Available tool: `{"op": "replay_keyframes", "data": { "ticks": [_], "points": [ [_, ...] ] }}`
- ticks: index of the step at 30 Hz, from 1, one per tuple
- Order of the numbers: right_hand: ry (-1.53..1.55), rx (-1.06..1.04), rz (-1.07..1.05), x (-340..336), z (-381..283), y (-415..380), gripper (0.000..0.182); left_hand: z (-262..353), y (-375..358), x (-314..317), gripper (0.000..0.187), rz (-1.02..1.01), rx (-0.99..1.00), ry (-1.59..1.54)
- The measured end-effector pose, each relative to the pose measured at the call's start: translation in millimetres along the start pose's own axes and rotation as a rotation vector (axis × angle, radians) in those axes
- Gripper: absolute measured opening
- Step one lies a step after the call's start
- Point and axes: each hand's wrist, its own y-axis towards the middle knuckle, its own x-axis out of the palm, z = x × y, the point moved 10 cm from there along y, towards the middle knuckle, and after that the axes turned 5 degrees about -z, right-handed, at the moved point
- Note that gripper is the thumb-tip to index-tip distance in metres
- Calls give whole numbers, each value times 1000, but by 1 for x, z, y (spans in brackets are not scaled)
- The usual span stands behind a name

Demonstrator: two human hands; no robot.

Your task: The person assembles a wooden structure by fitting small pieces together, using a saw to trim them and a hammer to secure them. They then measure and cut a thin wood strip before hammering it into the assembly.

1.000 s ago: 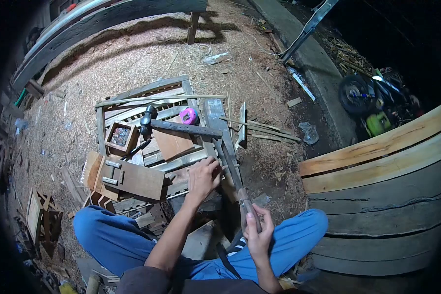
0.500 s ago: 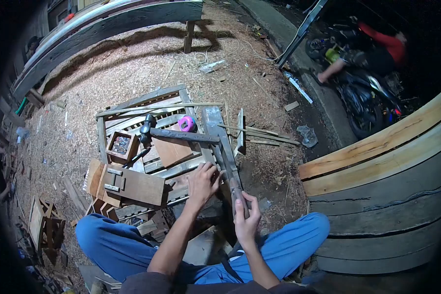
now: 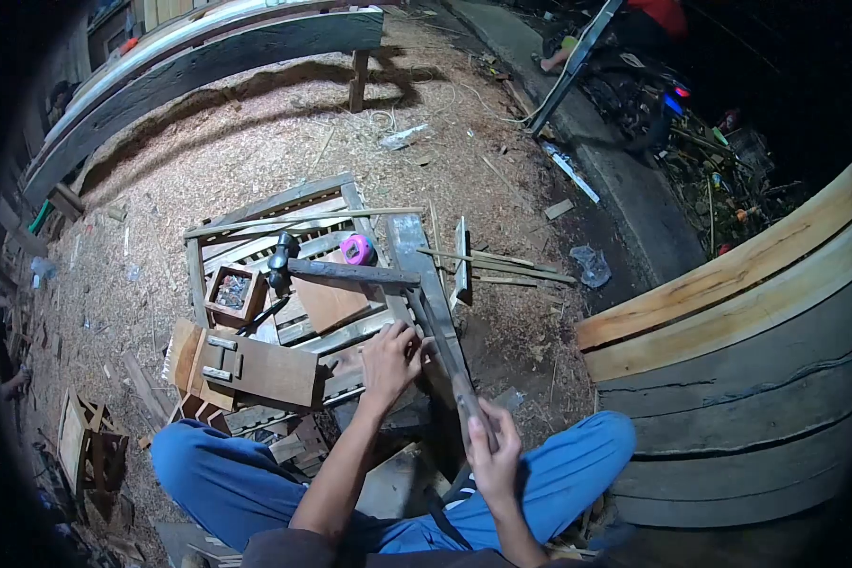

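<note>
The right hand (image 3: 492,447) is closed around the near end of a long dark tool (image 3: 442,343), its thumb laid along the grip. From there the tool's long axis runs forward and slightly left, past the left hand (image 3: 386,364), which sits just left of its middle, fingers curled; whether they pinch anything cannot be told. The right hand is the nearer, touching it. Beyond the tool's far end lies a hammer (image 3: 350,272), handle crosswise, then a pink tape measure (image 3: 357,249) and a wooden box (image 3: 253,301) on the slatted frame (image 3: 197,279).
</note>
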Motion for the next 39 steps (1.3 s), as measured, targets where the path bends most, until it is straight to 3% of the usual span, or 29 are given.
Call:
{"op": "replay_keyframes", "data": {
  "ticks": [3,5,7,11,12,18,20,25,28,34,37,39],
  "points": [
    [-45,-14,-13,-2,-6,-5,32,-1,0,-2,23,10,3,4],
    [88,142,13,13,8,14,33,3,0,-3,23,12,24,15],
    [6,52,7,25,5,31,34,0,-1,-2,23,-5,1,-5],
    [89,136,0,6,1,1,34,-1,0,-2,23,12,-4,-20],
    [-34,-14,0,1,-10,-1,27,-1,1,-2,23,17,-7,-19],
    [-42,-30,29,9,11,22,29,0,1,-3,22,24,-19,1],
    [-34,155,9,-5,6,1,35,0,-1,-1,21,14,-9,-15],
    [56,145,30,4,5,6,32,1,-1,-1,18,-20,21,11],
    [-43,-54,-14,24,1,37,30,3,-1,-2,16,-16,43,73],
    [166,282,11,-7,-1,-14,32,4,-1,-3,15,-12,14,22],
    [50,163,18,-10,-13,0,30,5,-4,-3,16,26,32,94],
    [85,205,-2,-18,-14,-5,30,1,-3,4,17,-16,22,56]
  ]
}}
